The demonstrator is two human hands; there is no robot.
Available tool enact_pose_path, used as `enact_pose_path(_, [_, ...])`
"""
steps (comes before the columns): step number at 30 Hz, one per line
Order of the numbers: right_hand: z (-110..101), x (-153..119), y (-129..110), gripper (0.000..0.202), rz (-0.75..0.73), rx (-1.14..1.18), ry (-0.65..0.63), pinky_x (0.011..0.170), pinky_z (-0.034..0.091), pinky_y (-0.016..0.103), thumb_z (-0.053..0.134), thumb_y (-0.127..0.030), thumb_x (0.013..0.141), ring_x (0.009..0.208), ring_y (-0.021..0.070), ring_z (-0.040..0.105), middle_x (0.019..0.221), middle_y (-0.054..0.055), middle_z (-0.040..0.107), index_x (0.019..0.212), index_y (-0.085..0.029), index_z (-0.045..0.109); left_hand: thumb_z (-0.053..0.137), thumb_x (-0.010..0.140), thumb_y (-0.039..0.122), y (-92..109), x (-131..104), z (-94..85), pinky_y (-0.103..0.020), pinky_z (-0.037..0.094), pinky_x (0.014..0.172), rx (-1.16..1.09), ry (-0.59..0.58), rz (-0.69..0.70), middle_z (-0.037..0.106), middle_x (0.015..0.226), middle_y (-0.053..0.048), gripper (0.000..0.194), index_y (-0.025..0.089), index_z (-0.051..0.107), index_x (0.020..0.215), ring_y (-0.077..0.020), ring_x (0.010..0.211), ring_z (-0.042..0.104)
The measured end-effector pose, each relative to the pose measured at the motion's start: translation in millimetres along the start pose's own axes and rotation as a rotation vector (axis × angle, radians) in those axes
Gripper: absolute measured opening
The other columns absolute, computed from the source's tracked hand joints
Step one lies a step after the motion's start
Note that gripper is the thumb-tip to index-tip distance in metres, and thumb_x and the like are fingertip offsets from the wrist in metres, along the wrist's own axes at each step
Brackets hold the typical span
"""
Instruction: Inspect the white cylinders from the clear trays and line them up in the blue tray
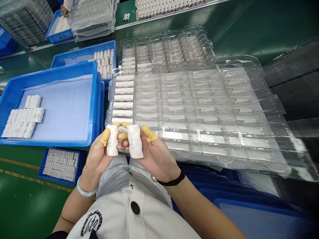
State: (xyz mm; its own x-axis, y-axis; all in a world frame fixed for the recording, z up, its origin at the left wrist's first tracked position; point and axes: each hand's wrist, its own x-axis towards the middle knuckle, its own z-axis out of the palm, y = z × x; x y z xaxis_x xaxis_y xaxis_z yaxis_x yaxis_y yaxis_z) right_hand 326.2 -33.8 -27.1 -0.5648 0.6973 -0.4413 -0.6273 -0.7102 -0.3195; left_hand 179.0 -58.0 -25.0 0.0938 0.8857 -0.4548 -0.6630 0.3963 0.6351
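Left hand [99, 154] grips one white ceramic piece [112, 140], right hand [152, 154] grips another [135, 141]; both upright, side by side, faces turned up for viewing. Yellow finger cots [149, 133] guard surfaces. Beyond: clear blister tray [199, 113], left column filled. Blue bin [62, 106] holds more pieces.

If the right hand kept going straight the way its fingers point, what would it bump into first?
Probably the near left edge of the clear plastic blister tray, by its column of white ceramic pieces. The right hand holds a white ceramic piece; depth is unclear.
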Motion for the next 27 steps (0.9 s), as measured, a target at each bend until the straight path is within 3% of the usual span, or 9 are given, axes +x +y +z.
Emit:
enact_pose_path(5, [-4,1,0,0.028,-0.034,-0.04,-0.045,0.081,0.051,0.031,0.049,-0.03,0.095,0.067,0.0139,0.06,0.075,0.003,0.069,0.093,-0.015,0.072,0.044,0.101,0.028,0,-1,1.4,-0.03,0.056,0.073,-0.006,0.053,0.028,0.066,0.077,-0.007,0.032,0.01,0.07,0.101,-0.0141,0.068,0.062])
enact_pose_path(8, [-7,1,1,0.018,-0.074,-0.09,-0.095,0.073,0.05,0.028,0.067,-0.033,0.084,0.067,0.0131,0.06,0.07,0.002,0.067,0.086,-0.016,0.07,0.04,0.102,0.031,0,0,0.5,-0.027,0.055,0.066,-0.025,0.074,-0.006,0.065,0.074,-0.007,0.036,0.01,0.07,0.099,-0.014,0.065,0.061])
enact_pose_path(12, [-11,1,3,0.025,-0.083,-0.15,-0.101,0.06,0.045,0.025,0.077,-0.037,0.079,0.057,0.0104,0.056,0.066,-0.001,0.064,0.089,-0.017,0.067,0.049,0.099,0.039,-1,1,-3.6,-0.021,0.049,0.055,-0.021,0.035,-0.035,0.061,0.068,-0.004,0.035,0.011,0.069,0.1,-0.0095,0.054,0.054])
enact_pose_path(17, [-8,2,4,0.038,-0.047,-0.102,-0.043,0.077,0.053,0.033,0.064,-0.048,0.089,0.075,0.0163,0.064,0.084,0.004,0.068,0.11,-0.016,0.063,0.046,0.099,0.042,-2,3,-3.0,-0.023,0.05,0.056,0.017,0.039,-0.047,0.061,0.068,-0.007,0.044,0.007,0.068,0.083,-0.0111,0.057,0.056])
enact_pose_path(22, [-6,1,0,0.037,-0.014,-0.002,-0.1,0.09,0.051,0.043,0.048,-0.047,0.098,0.085,0.0204,0.067,0.094,0.007,0.071,0.116,-0.017,0.06,0.03,0.104,0.032,3,4,4.8,-0.022,0.05,0.053,-0.053,0.182,-0.078,0.064,0.067,-0.008,0.046,0.008,0.069,0.1,-0.0126,0.056,0.058])
enact_pose_path(27, [-8,2,0,0.039,-0.012,0.004,-0.116,0.091,0.051,0.042,0.041,-0.043,0.1,0.087,0.0199,0.066,0.097,0.009,0.072,0.121,-0.015,0.058,0.026,0.105,0.035,5,4,6.3,-0.021,0.049,0.051,-0.102,0.201,-0.089,0.065,0.067,-0.009,0.051,0.008,0.07,0.101,-0.0119,0.054,0.059])
